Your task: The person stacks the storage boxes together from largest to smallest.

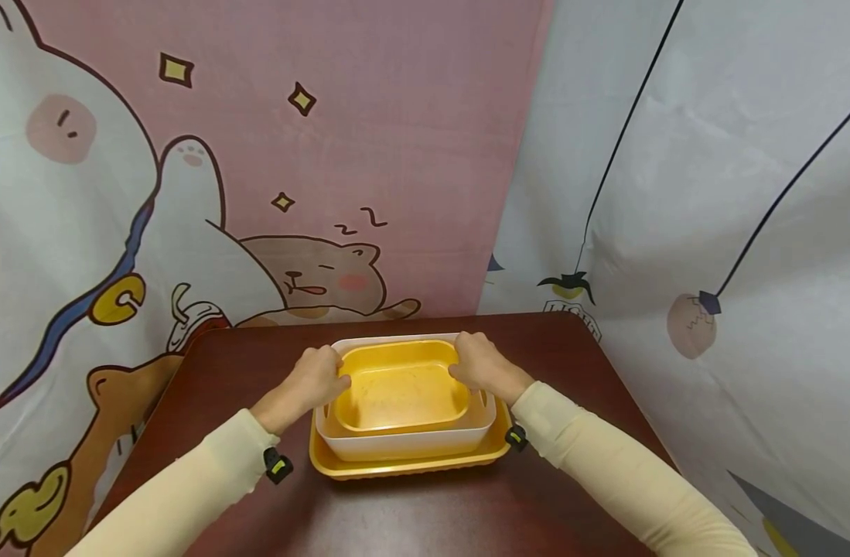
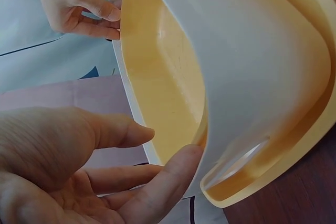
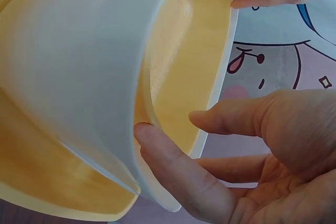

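Note:
A small yellow tray [image 1: 400, 396] lies nested in a white tub [image 1: 404, 446], which has a handle slot at each end. Both stand in a larger yellow tray [image 1: 412, 469] on the table. My left hand [image 1: 316, 377] holds the small tray's left end, thumb over the inside and fingers at the rim. At the opposite end my right hand [image 1: 483, 363] holds it the same way. In the right wrist view the forefinger [image 3: 181, 174] reaches between the small tray's rim and the white wall. Some fingers are partly hidden behind the rims.
The dark reddish-brown table [image 1: 257, 480] bears the nested stack near its middle. A pink cloth with cartoon animals [image 1: 397, 155] hangs behind it, and a pale cloth [image 1: 710, 193] hangs along the right side.

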The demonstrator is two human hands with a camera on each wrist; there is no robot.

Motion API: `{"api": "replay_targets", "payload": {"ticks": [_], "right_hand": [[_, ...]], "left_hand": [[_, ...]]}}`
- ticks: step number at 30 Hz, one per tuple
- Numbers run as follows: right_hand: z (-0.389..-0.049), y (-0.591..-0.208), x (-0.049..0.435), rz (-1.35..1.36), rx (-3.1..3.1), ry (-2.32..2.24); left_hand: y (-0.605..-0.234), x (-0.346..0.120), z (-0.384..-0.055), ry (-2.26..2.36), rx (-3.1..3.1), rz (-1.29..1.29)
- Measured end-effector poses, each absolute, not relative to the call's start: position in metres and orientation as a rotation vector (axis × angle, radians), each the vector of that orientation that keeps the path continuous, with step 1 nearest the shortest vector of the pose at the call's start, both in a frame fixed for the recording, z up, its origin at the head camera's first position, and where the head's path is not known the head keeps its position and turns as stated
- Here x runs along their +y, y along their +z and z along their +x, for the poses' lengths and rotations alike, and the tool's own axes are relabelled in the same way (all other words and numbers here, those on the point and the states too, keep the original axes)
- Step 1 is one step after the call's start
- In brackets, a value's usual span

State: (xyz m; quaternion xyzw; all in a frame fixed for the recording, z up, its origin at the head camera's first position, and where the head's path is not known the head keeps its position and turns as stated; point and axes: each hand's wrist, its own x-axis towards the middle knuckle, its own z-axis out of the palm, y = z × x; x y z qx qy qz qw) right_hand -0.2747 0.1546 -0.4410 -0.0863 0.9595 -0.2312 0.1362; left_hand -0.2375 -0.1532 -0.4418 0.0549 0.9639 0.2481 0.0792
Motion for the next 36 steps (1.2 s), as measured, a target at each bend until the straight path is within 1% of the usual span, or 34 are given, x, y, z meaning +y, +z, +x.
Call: {"api": "replay_targets", "payload": {"ticks": [15,36], "right_hand": [[-0.278,-0.443,0.149,-0.198,2.753,-0.609],[-0.281,-0.452,0.148,-0.204,2.718,-0.605]], "left_hand": [[-0.44,-0.148,-0.237,0.752,2.828,0.133],[-0.451,-0.141,-0.237,0.715,2.825,0.154]]}}
